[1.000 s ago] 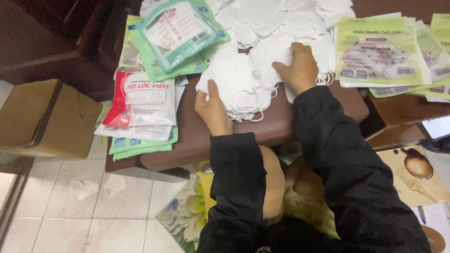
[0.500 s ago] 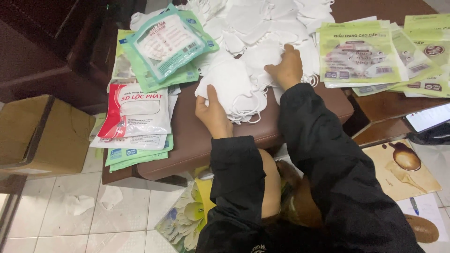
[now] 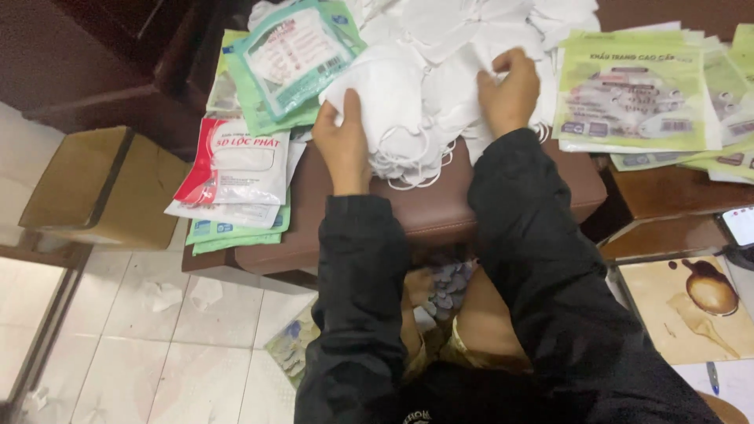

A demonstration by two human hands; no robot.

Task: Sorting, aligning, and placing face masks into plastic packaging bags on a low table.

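Left hand: your left hand (image 3: 343,140) lies flat, fingers spread, on the near edge of the stack of white masks (image 3: 393,106), pressing rather than gripping.
Right hand: your right hand (image 3: 509,93) curls its fingers into the mask pile (image 3: 471,35) further back; you likely pinch one mask, though the fingertips are hidden.
Where the masks are: on the brown tabletop (image 3: 440,208), between the two sets of packets.
Handling: light, soft, floppy, and the ear loops (image 3: 408,169) snag; hold a mask by its folded edge, not the loops.
Count: masks too many and overlapped to count; green packets (image 3: 628,90) on the right, at least four; packets on the left (image 3: 236,165), about five; one cardboard box (image 3: 102,184).
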